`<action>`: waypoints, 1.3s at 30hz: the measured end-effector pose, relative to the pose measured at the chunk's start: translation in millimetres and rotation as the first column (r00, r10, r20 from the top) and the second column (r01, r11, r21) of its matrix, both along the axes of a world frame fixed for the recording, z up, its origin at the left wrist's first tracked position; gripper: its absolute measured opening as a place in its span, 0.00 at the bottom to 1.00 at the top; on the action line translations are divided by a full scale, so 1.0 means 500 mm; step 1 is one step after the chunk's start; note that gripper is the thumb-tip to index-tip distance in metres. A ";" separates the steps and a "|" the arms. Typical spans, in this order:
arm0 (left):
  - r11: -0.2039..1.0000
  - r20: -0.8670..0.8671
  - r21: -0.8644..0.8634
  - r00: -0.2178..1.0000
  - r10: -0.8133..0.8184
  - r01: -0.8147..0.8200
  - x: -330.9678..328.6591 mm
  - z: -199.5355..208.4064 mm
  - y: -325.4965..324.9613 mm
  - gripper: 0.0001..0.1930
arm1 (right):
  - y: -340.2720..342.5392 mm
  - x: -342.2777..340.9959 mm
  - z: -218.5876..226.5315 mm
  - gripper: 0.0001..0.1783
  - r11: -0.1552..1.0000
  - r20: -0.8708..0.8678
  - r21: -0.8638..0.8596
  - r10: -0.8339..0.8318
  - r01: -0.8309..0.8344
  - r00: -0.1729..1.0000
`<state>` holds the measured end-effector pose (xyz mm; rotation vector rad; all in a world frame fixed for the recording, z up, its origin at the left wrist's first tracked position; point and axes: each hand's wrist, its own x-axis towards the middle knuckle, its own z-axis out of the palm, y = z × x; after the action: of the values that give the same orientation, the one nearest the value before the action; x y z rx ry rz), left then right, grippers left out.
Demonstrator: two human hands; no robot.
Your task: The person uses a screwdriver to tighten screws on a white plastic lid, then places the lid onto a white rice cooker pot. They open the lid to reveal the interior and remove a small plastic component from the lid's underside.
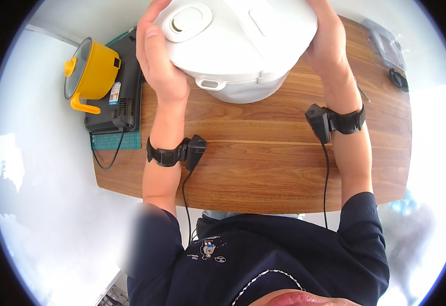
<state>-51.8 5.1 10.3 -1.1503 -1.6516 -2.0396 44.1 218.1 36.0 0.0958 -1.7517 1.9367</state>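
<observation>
A white rice cooker (238,53) with a rounded lid fills the top middle of the head view, cut off by the upper edge. My left hand (159,61) is pressed against its left side, thumb along the lid near the oval vent (187,21). On the opposite side my right hand (330,43) grips the cooker, its fingertips hidden behind the body. A small white loop (210,83) juts from the side facing me. The lid is closed. Whether the base rests on the wooden table (253,163) or hangs above it, I cannot tell.
At the left, a yellow pot (93,69) with a glass lid sits on a black appliance (112,118), over a green cutting mat (116,142). A clear plastic box (386,46) and a black coiled item (399,80) lie far right. Cables hang from both my wrist straps.
</observation>
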 end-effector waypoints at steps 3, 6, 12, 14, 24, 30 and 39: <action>0.950 0.244 0.280 0.946 -0.211 0.140 -0.009 -0.002 0.002 0.30 | -0.014 0.034 0.044 0.37 0.955 -0.025 0.266 -0.132 0.134 0.991; 0.807 0.349 0.530 0.801 -0.487 0.260 -0.039 -0.006 -0.020 0.30 | -0.049 0.040 0.073 0.43 0.993 0.024 0.054 -0.107 0.106 0.994; 0.923 0.307 0.330 0.903 -0.301 0.196 -0.025 0.079 0.005 0.30 | 0.022 0.003 0.023 0.48 0.916 -0.506 0.387 0.116 0.105 0.855; 0.949 0.244 0.234 0.932 -0.269 0.212 -0.009 0.112 0.003 0.31 | 0.044 0.021 0.037 0.46 0.760 -0.456 0.557 -0.059 0.336 0.888; 0.978 -0.170 -0.055 0.967 0.191 -0.203 0.087 0.163 0.033 0.31 | 0.021 0.066 0.077 0.28 0.782 -0.375 -0.120 -0.606 0.611 0.702; 0.818 -0.562 -0.375 0.808 0.174 -0.437 0.048 0.093 -0.069 0.13 | 0.051 0.048 0.089 0.30 0.892 -0.394 -0.101 -0.443 0.441 0.805; 0.768 -0.531 -0.520 0.846 0.053 -0.375 0.047 0.089 -0.090 0.11 | 0.031 0.044 0.084 0.26 0.866 -0.329 -0.116 -0.496 0.486 0.804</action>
<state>-28.2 -40.0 54.6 -1.4185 -2.0833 -0.9376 66.1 233.8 77.8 -0.0256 -1.3461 1.4549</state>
